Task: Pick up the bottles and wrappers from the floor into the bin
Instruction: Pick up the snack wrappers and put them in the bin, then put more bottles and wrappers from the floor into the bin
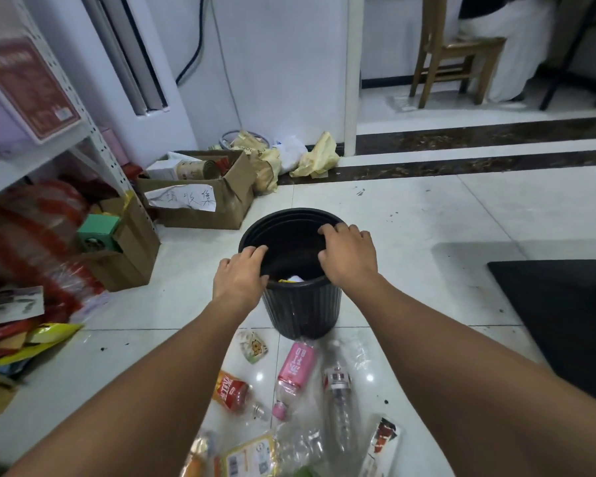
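Far L: white metal shelf w/ a red-striped plastic bag under it. Loose packets are piled on the floor at the L edge. Next come two open cardboard boxes. The small box holds a green carton. The bigger box sits behind it w/ a handwritten paper sheet on its front. Yellow plastic bags lie by the wall further back.

Centre: black ribbed bin stands upright on the white tile floor. L hand grips the near-L rim, fingers curled over the edge into the bin, thumb along the rim. R hand grips the R rim, fingers hooked over the far edge, thumb inside. Both are clamped on the bin & hold nothing else. A white & yellow scrap shows inside.

On the floor in front of the bin, btw the forearms, L to R:
- orange-label bottle
- tiger-print wrapper, near the bin base
- pink-label bottle w/ pink cap
- clear bottle w/ red-white label
- red-white wrapper

A yellow packet lies at the bottom edge, blurred, w/ crumpled clear plastic beside it.

Far R: black mat. Wooden chair stands top R, well apart from the bin.
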Action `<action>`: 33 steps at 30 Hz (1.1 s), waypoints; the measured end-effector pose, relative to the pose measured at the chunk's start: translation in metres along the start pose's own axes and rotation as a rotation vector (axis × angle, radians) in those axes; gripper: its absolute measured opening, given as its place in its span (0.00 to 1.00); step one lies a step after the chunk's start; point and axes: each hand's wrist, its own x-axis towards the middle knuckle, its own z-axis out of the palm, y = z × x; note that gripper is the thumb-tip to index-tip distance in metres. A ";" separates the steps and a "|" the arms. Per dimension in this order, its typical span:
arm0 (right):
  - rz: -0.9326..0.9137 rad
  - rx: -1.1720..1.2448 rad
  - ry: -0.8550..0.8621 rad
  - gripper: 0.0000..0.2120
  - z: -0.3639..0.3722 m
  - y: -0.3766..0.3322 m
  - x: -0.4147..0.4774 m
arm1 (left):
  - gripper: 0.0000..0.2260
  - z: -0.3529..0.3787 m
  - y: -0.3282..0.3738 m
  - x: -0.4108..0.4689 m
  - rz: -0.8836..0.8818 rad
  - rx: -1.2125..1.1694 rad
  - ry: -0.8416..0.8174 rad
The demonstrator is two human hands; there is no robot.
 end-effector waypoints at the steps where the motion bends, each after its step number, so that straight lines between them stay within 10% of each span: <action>1: 0.005 0.006 -0.013 0.22 -0.004 -0.004 -0.008 | 0.24 -0.005 0.000 -0.008 0.000 -0.004 -0.001; 33: -0.077 -0.051 -0.080 0.24 -0.043 -0.128 -0.291 | 0.22 -0.073 -0.043 -0.294 -0.036 -0.023 0.053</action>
